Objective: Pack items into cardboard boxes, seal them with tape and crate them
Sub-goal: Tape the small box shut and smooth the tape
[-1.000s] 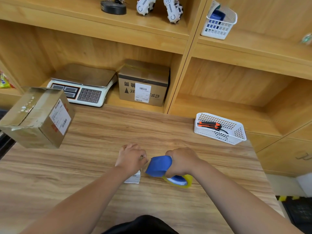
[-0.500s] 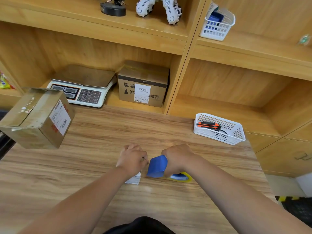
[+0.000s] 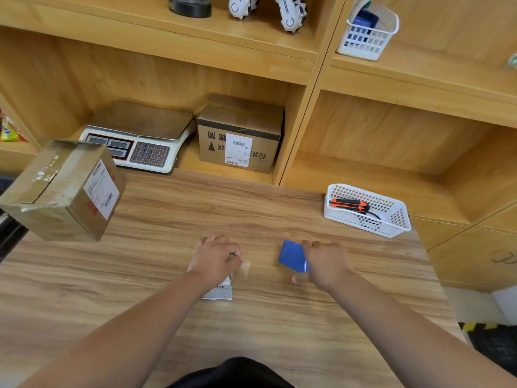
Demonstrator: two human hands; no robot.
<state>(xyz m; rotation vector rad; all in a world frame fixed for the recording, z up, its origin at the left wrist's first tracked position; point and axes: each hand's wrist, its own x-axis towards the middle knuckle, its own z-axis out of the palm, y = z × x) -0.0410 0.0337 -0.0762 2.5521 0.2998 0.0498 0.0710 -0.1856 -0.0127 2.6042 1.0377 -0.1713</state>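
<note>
Counter: wood-grain top, shelving behind it.

Left grip: fingers curled together, knuckles up, clamped over a small white packet lying flat on the counter near the middle. Only the packet's near edge shows, with a printed barcode strip. A pale, translucent scrap sits just right of the knuckles; cannot tell what it is.

Right grip: closed round a blue tape dispenser. Only a flat, glossy blue plate shows, tilted, jutting left of the fingers. The rest is hidden under the hand. The two grips are apart, with bare counter between them.

Cardboard box: far left of the counter, brown, scuffed white on its top flaps, with a shipping label on the side facing right.

Second box: on the shelf behind, with black print and a white label on its front. A weighing scale is just beside it.

White basket: right rear of the counter, holding an orange-and-black utility knife.
</note>
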